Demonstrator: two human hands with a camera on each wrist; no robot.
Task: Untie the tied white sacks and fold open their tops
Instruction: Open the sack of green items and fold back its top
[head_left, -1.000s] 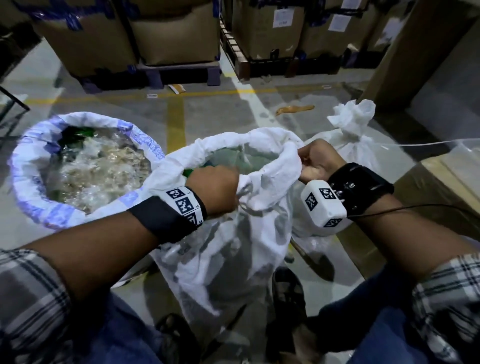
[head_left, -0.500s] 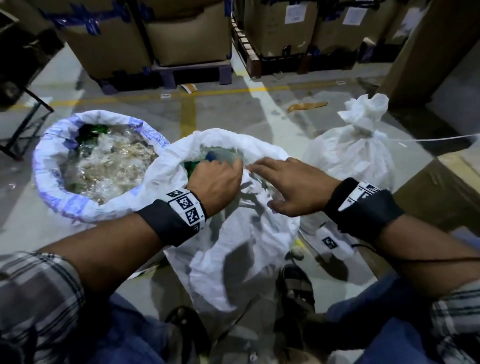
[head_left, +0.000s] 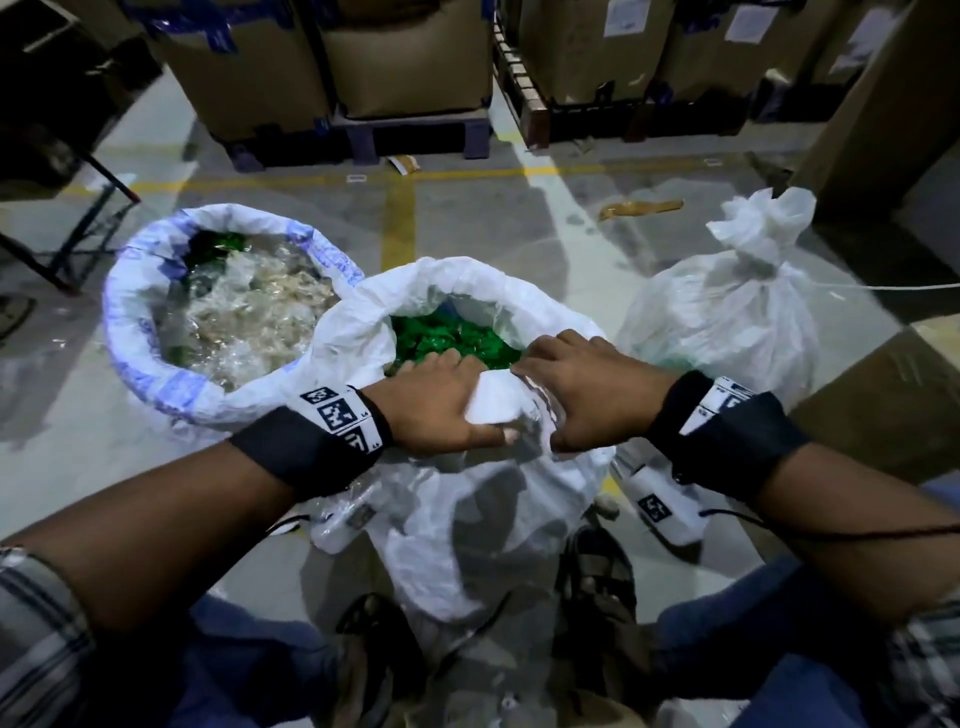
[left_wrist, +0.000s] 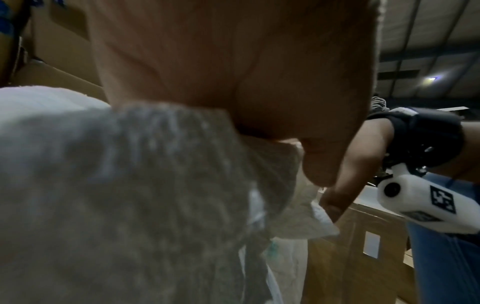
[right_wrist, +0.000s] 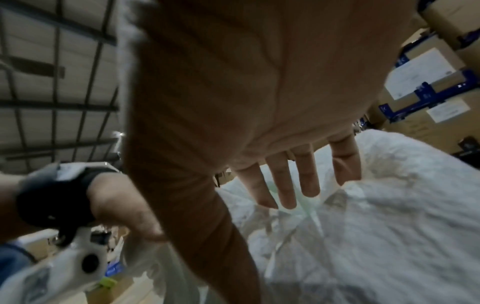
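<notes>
A person's left hand (head_left: 441, 410) pinches a fold of the near rim of the middle sack (head_left: 467, 519), which stands on the floor between an opened sack (head_left: 156, 374) and a tied sack (head_left: 727, 322). The right hand (head_left: 587, 389) lies on the rim, fingers straight, thumb under the fold. The thin woven cloth looks soft, light and crumply; the rolled rim seems the best hold.
</notes>
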